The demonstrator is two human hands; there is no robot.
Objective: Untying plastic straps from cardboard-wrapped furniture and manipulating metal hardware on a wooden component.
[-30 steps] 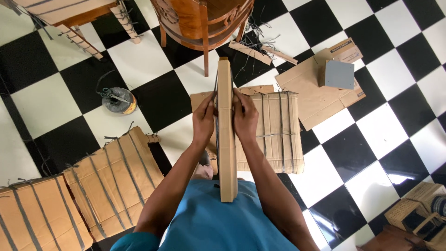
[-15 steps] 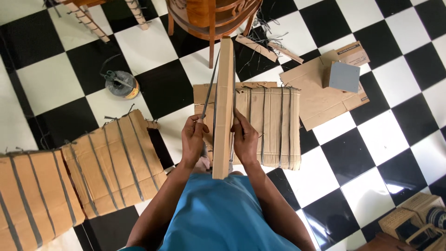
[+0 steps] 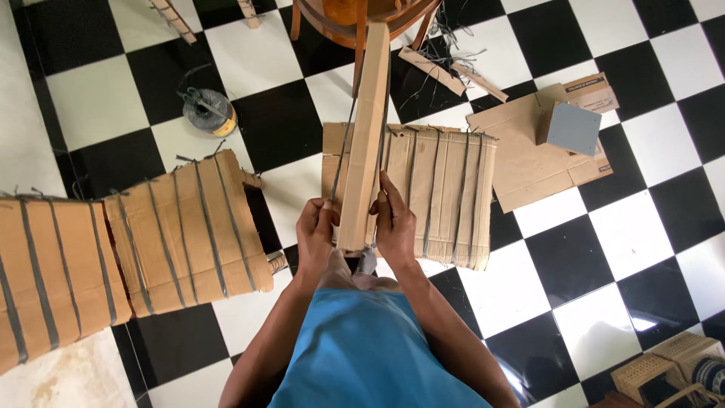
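Over the checkered floor [image 3: 574, 272]: both hands, left [image 3: 316, 234] and right [image 3: 394, 223], grasping upright cardboard slab [image 3: 365, 136], now slid lower toward its near end; strapping continues.

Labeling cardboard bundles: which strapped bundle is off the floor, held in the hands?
The narrow edge-on cardboard bundle, gripped between left hand and right hand. The other strapped bundles lie flat on the checkered floor.

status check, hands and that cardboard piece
Left hand and right hand grip cardboard panel, held on edge. Strapped cardboard sheet on floor beneath. Nothing blocking.
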